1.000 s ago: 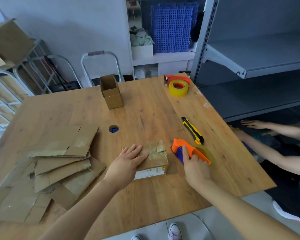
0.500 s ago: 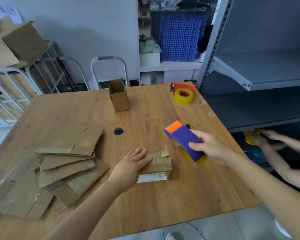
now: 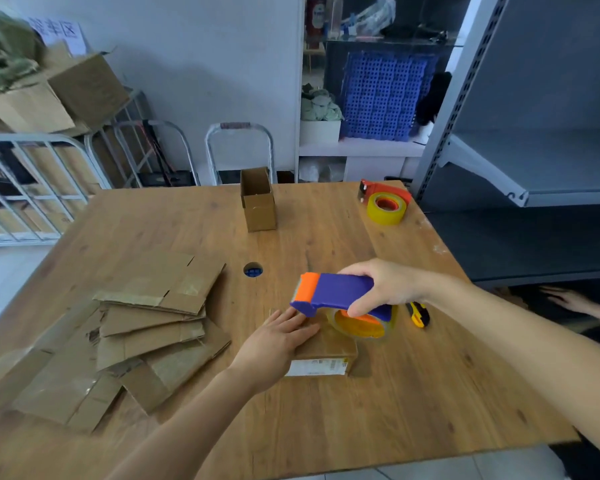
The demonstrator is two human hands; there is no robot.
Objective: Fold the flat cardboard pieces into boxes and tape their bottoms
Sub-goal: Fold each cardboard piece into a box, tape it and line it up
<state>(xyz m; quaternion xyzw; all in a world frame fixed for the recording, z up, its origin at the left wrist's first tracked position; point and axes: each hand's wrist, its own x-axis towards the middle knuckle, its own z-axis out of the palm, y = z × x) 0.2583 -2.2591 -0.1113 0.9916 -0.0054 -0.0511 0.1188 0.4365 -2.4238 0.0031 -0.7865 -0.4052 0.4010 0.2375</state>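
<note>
A small folded cardboard box lies bottom-up near the middle of the wooden table. My left hand presses flat on its left part, fingers spread. My right hand grips the purple handle of an orange and purple tape dispenser, held just above the box with its orange front edge over my left fingertips. A pile of flat cardboard pieces lies to the left. One upright open box stands at the far middle of the table.
A second tape dispenser with a yellow roll sits at the far right corner. A yellow utility knife lies right of the box. A cable hole is in the tabletop. Grey shelving stands right; another person's hand shows below it.
My right hand has lifted the tape dispenser off the table and carried it left, over the box. My left hand has stayed pressed on the box.
</note>
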